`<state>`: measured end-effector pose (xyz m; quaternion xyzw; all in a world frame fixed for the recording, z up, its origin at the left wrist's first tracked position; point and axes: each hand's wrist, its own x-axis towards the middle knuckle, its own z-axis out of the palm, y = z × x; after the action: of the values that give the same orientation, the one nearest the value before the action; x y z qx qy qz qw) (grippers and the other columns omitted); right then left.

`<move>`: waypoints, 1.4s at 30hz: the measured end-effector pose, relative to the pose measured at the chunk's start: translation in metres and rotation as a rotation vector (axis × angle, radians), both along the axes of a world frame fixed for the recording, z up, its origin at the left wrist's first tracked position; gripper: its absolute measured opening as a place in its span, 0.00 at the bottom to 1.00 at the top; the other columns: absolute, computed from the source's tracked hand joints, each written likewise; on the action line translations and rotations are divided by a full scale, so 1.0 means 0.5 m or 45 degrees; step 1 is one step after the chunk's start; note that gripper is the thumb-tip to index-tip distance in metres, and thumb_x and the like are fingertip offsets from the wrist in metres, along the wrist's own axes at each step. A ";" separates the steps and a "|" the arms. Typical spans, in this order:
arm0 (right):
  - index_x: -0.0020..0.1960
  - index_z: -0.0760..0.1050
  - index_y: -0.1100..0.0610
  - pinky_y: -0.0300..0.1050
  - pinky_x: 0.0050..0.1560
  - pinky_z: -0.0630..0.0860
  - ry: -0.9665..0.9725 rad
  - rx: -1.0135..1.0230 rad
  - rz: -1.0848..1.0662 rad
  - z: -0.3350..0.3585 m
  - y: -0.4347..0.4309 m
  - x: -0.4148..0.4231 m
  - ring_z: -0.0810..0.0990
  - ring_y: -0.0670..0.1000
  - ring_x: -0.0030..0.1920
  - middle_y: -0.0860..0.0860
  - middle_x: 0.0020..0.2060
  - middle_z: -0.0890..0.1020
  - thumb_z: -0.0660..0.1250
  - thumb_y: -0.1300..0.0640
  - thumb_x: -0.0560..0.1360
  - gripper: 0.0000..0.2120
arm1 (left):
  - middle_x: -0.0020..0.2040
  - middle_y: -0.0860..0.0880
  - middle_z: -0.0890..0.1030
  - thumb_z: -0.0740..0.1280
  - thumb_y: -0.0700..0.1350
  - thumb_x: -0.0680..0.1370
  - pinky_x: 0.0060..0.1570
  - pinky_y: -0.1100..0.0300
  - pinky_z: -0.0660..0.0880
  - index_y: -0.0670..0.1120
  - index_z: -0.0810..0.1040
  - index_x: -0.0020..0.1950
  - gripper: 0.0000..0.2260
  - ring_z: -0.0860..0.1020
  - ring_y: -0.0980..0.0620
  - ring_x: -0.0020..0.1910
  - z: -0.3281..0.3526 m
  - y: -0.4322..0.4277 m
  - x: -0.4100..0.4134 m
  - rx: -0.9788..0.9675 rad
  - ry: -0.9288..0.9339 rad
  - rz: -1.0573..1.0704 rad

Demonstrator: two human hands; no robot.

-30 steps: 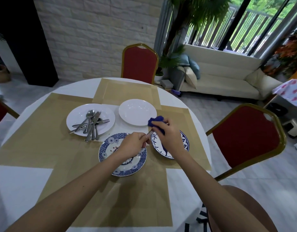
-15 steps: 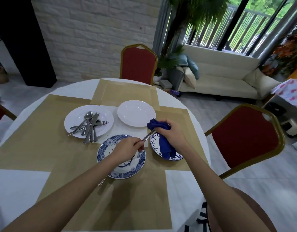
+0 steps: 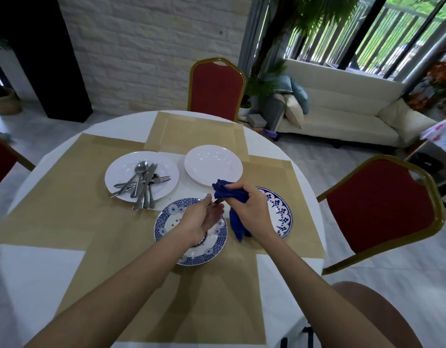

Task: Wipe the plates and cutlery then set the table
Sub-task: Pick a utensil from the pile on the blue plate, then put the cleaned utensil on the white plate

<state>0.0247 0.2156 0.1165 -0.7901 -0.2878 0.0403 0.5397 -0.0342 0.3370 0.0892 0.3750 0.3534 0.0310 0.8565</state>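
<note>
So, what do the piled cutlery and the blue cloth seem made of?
The cutlery looks like polished stainless steel: grey with bright glints. The blue cloth seems a soft matte fabric, perhaps microfibre: it crumples and hangs in folds.

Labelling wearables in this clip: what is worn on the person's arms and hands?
Nothing visible: no sleeves reach into the frame, and the left hand and right hand show no gloves, watch, bracelet or ring.
</note>
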 end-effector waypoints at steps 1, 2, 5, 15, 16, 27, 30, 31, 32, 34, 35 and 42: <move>0.46 0.77 0.42 0.37 0.45 0.77 0.003 -0.015 0.011 -0.006 0.001 -0.002 0.80 0.39 0.45 0.31 0.40 0.81 0.72 0.64 0.71 0.16 | 0.35 0.45 0.82 0.61 0.45 0.81 0.29 0.65 0.78 0.39 0.76 0.45 0.11 0.81 0.54 0.33 -0.002 0.008 0.006 -0.106 0.006 0.018; 0.46 0.77 0.41 0.38 0.46 0.77 0.014 -0.029 0.030 -0.013 0.005 -0.004 0.80 0.40 0.46 0.31 0.41 0.81 0.72 0.64 0.71 0.17 | 0.30 0.46 0.81 0.62 0.43 0.80 0.26 0.67 0.77 0.39 0.76 0.42 0.10 0.81 0.55 0.29 -0.005 0.016 0.007 -0.185 0.015 0.027; 0.48 0.78 0.41 0.42 0.48 0.78 0.146 -0.044 0.104 -0.039 0.017 -0.008 0.81 0.42 0.47 0.37 0.44 0.82 0.73 0.61 0.71 0.15 | 0.25 0.46 0.80 0.62 0.37 0.79 0.26 0.66 0.77 0.39 0.75 0.39 0.09 0.79 0.55 0.23 -0.024 0.044 0.008 -0.213 0.051 0.070; 0.66 0.69 0.50 0.44 0.47 0.78 0.635 -0.207 -0.160 -0.138 0.012 0.007 0.81 0.49 0.49 0.47 0.54 0.79 0.65 0.58 0.77 0.18 | 0.41 0.47 0.82 0.60 0.43 0.82 0.24 0.63 0.70 0.36 0.74 0.54 0.10 0.75 0.54 0.27 -0.090 0.282 -0.013 0.814 0.313 0.154; 0.63 0.72 0.52 0.42 0.44 0.77 0.670 -0.215 -0.162 -0.143 0.010 0.004 0.81 0.49 0.46 0.48 0.50 0.81 0.65 0.58 0.77 0.15 | 0.40 0.46 0.82 0.60 0.43 0.81 0.26 0.61 0.72 0.35 0.75 0.52 0.11 0.76 0.52 0.27 -0.103 0.308 -0.016 0.891 0.367 0.182; 0.57 0.69 0.55 0.37 0.32 0.73 0.850 -0.331 -0.047 -0.149 0.012 -0.014 0.83 0.50 0.40 0.54 0.45 0.81 0.59 0.62 0.80 0.07 | 0.59 0.37 0.76 0.62 0.45 0.80 0.53 0.50 0.70 0.37 0.68 0.64 0.17 0.75 0.38 0.58 -0.142 0.407 -0.037 1.545 0.738 -0.059; 0.61 0.70 0.56 0.43 0.38 0.74 0.854 -0.393 -0.027 -0.151 0.008 -0.019 0.81 0.52 0.40 0.57 0.46 0.81 0.59 0.61 0.79 0.10 | 0.61 0.34 0.72 0.61 0.44 0.79 0.55 0.46 0.69 0.36 0.66 0.65 0.18 0.71 0.35 0.60 -0.150 0.400 -0.044 1.763 0.773 -0.127; 0.61 0.71 0.53 0.45 0.40 0.73 0.873 -0.362 -0.043 -0.152 0.011 -0.019 0.79 0.52 0.39 0.56 0.45 0.81 0.58 0.60 0.80 0.11 | 0.62 0.33 0.71 0.61 0.42 0.79 0.55 0.46 0.69 0.36 0.65 0.66 0.18 0.71 0.34 0.61 -0.151 0.400 -0.044 1.796 0.779 -0.123; 0.61 0.71 0.51 0.45 0.41 0.72 0.897 -0.316 -0.062 -0.154 0.011 -0.017 0.78 0.51 0.38 0.55 0.45 0.81 0.58 0.60 0.80 0.12 | 0.62 0.33 0.70 0.62 0.41 0.78 0.56 0.45 0.69 0.36 0.65 0.67 0.19 0.70 0.34 0.61 -0.151 0.398 -0.045 1.806 0.772 -0.110; 0.60 0.73 0.49 0.43 0.40 0.72 0.933 -0.223 -0.075 -0.152 0.008 -0.016 0.78 0.48 0.36 0.52 0.42 0.81 0.58 0.62 0.80 0.13 | 0.63 0.33 0.69 0.62 0.39 0.77 0.56 0.45 0.69 0.36 0.64 0.68 0.20 0.69 0.34 0.61 -0.147 0.384 -0.051 1.833 0.756 -0.104; 0.58 0.74 0.50 0.42 0.39 0.72 0.955 -0.178 -0.072 -0.149 0.008 -0.016 0.78 0.48 0.35 0.52 0.39 0.80 0.59 0.63 0.79 0.12 | 0.63 0.32 0.69 0.62 0.38 0.77 0.57 0.46 0.68 0.35 0.64 0.68 0.21 0.69 0.34 0.61 -0.143 0.373 -0.055 1.881 0.754 -0.112; 0.57 0.74 0.58 0.44 0.39 0.71 0.798 -0.469 -0.132 -0.130 0.005 -0.002 0.77 0.50 0.36 0.53 0.40 0.81 0.61 0.62 0.75 0.12 | 0.58 0.42 0.78 0.61 0.41 0.77 0.55 0.51 0.70 0.43 0.74 0.62 0.14 0.75 0.42 0.56 -0.150 0.208 -0.104 2.155 0.367 -0.421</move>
<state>0.0239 0.2182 0.0512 -0.8370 -0.0559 0.3040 0.4517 -0.0859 0.4410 0.0144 0.9317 0.2576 0.1106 0.2308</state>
